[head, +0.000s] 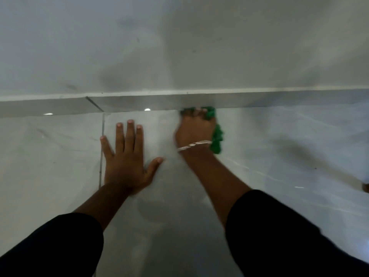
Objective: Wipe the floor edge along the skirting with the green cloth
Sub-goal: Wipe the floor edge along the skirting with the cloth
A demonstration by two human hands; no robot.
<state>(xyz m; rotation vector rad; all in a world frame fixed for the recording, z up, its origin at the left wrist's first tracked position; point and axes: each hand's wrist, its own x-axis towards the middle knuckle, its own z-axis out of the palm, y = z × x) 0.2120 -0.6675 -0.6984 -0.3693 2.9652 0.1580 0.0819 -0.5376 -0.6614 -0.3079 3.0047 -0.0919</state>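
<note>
My right hand (194, 129) presses the green cloth (216, 136) against the floor where it meets the grey skirting (259, 99). The cloth bunches out at my fingertips and trails along the right side of the hand to the wrist, which bears a pale bracelet. The hand is motion-blurred. My left hand (127, 156) lies flat on the pale floor tile (279, 136), fingers spread, a hand's width left of the right one and short of the skirting. It holds nothing.
A pale wall (179, 47) rises above the skirting. A tile joint (101, 148) runs toward the skirting just left of my left hand. A small dark object (365, 186) shows at the right frame edge. Dark sleeves cover both forearms.
</note>
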